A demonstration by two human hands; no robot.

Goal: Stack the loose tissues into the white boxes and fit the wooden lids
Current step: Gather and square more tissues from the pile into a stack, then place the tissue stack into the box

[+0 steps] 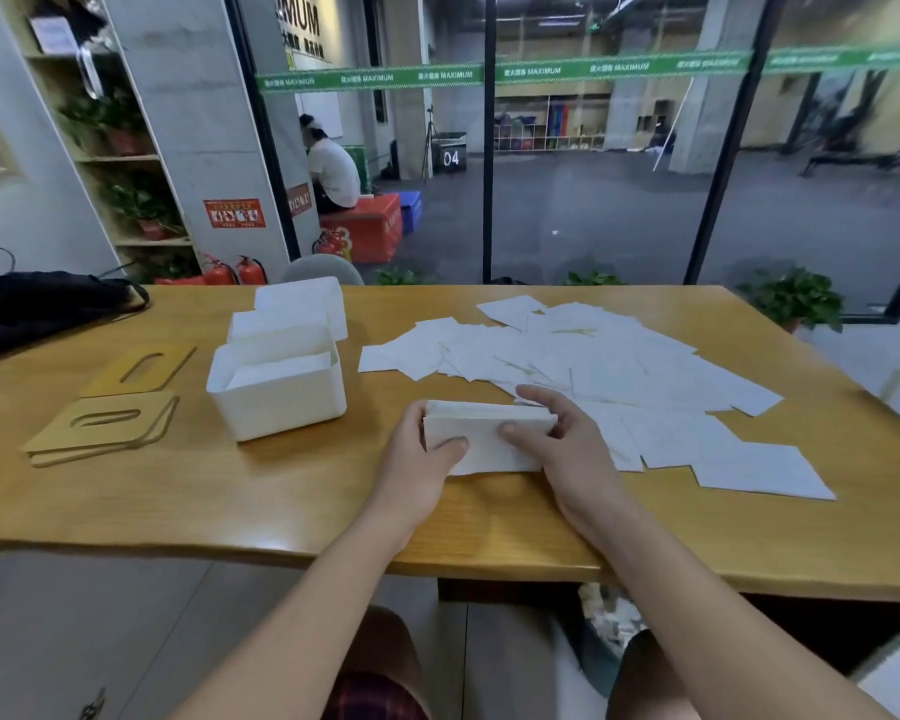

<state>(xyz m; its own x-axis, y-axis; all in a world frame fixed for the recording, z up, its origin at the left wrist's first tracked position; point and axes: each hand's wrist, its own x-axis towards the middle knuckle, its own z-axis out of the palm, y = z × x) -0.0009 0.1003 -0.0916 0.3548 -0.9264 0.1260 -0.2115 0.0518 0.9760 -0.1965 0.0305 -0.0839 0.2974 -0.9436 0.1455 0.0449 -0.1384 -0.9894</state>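
Both hands are on one stack (pixel 484 433) of tissues, held just above the table (pixel 281 501) at about six o'clock from the middle of the desk. The left hand (pixel 417 459) curls round the stack's left end, thumb on the near face. The right hand (pixel 557 439) closes on the right end the same way, thumb in front and fingers behind. Pinching it from both ends looks like a way to square the edges so it will drop into a box as one block.

The nearest box (pixel 276 387) stands open at about ten o'clock from the hands, close by, with some tissues already lying low inside. That seems to be where this stack is headed. Two more boxes (pixel 302 304) sit behind it at eleven o'clock; I cannot tell from here whether they hold anything.

The loose tissues (pixel 593 366) spread from one to three o'clock of the hands, overlapping every which way, so plenty is left to gather. The lids (pixel 105 423) wait at nine o'clock: one pile of them near the table edge and a single one just beyond, all flat, none on a box yet. Keeping them to the left leaves the boxes' tops free for loading.

At the far left a black bag (pixel 48 304) lies on the table, well apart from the work.
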